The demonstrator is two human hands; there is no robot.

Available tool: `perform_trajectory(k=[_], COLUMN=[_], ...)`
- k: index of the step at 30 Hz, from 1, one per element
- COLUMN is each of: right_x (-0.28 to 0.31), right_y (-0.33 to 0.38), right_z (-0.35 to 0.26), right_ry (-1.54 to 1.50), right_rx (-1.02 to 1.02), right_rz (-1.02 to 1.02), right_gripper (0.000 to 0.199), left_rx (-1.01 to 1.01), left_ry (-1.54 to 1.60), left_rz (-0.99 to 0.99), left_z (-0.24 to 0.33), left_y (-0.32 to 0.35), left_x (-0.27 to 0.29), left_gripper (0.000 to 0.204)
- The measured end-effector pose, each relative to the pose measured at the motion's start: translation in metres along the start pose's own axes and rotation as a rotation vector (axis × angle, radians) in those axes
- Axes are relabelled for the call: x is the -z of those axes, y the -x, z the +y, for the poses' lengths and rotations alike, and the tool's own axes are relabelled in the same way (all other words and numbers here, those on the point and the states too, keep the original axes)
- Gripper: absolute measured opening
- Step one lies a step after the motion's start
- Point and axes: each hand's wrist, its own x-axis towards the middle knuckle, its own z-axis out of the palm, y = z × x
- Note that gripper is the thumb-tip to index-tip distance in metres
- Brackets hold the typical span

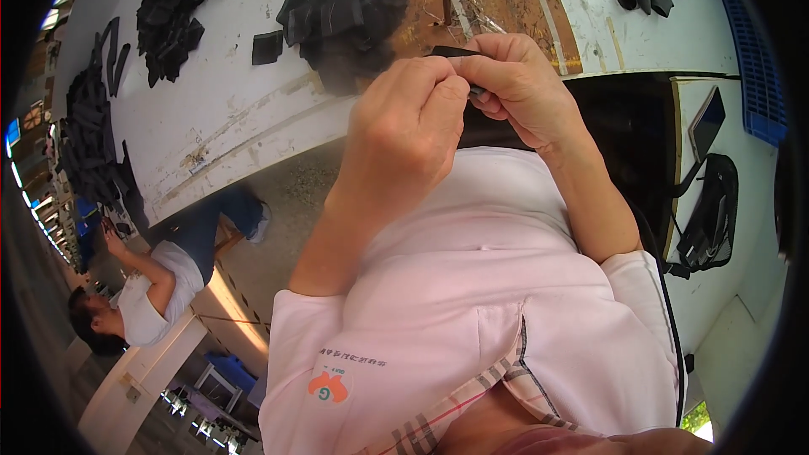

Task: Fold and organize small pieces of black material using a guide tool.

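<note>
Both my hands pinch thin black strip (455,52): left hand (404,131) and right hand (518,80) closed on it; looks light, flexible; best held at ends; black pile (354,8) beyond on tabletop (236,93)

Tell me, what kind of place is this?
Probably a small factory workshop. Heaps of black pieces lie on a long white worktable, and another person sits working nearby.

Black strip (455,52): thin, flat, roughly level, held above the counter (244,93) edge; only its left end shows, rest hidden.
</note>
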Motion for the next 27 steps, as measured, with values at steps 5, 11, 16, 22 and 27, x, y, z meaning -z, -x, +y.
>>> perform_trajectory(k=[5,11,16,22,27], right_x=[-0.005,-0.01,-0.01,-0.011,-0.003], right_y=[0.004,0.017,0.015,0.013,0.015], right_z=[0.002,0.013,0.009,0.005,-0.001], right_ry=[0.09,0.528,0.789,0.802,0.462], right_rx=[0.366,0.746,0.992,0.908,0.532], right_rz=[0.279,0.17,0.246,0.241,0.113], right_gripper=[0.026,0.018,0.01,0.005,0.012], left_rx=[0.571,1.084,0.949,0.83,1.087], left_ry=[0.32,1.287,1.047,0.65,1.228], left_rz=[0.006,0.209,0.226,0.281,0.187], left_z=[0.006,0.003,0.009,0.015,-0.003], left_y=[0.0,-0.001,-0.003,-0.003,0.001], left_x=[0.007,0.004,-0.001,-0.007,0.005], left_gripper=[0.012,0.01,0.008,0.006,0.006])
